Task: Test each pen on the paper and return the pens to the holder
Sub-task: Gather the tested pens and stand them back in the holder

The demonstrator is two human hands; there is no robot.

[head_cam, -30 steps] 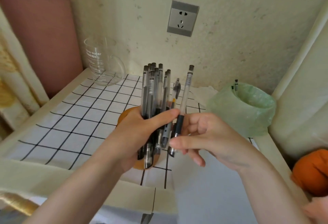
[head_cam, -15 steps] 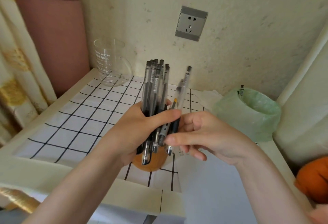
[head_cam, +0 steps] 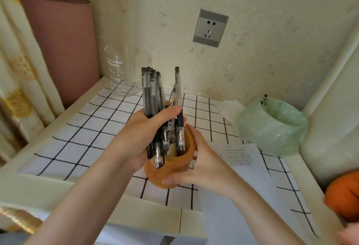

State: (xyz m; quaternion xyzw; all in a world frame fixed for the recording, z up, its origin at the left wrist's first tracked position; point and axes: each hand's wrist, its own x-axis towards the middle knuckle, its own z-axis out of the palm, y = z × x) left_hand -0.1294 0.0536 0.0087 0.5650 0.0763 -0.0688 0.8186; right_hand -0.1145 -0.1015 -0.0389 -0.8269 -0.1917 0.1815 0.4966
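My left hand [head_cam: 143, 134] is shut on a bundle of several black and clear gel pens [head_cam: 153, 93], held upright with their tips hanging just above and inside the mouth of the round wooden pen holder [head_cam: 165, 174]. My right hand [head_cam: 196, 165] wraps the holder's right side, thumb at its lower front. The holder stands on the grid-patterned cloth [head_cam: 85, 128]. A sheet of white paper [head_cam: 244, 169] with small printed lines lies to the right of the holder, partly under my right forearm.
A clear glass measuring cup [head_cam: 121, 69] stands at the back left by the wall. A green plastic-lined bin [head_cam: 274, 126] with a pen in it sits at the right. An orange object [head_cam: 343, 196] is at the right edge. A wall socket [head_cam: 210, 28] is above.
My right hand let go of the single pen, which joined the bundle in my left hand, and dropped down to grasp the wooden holder. The pen bundle lowered toward the holder's mouth.
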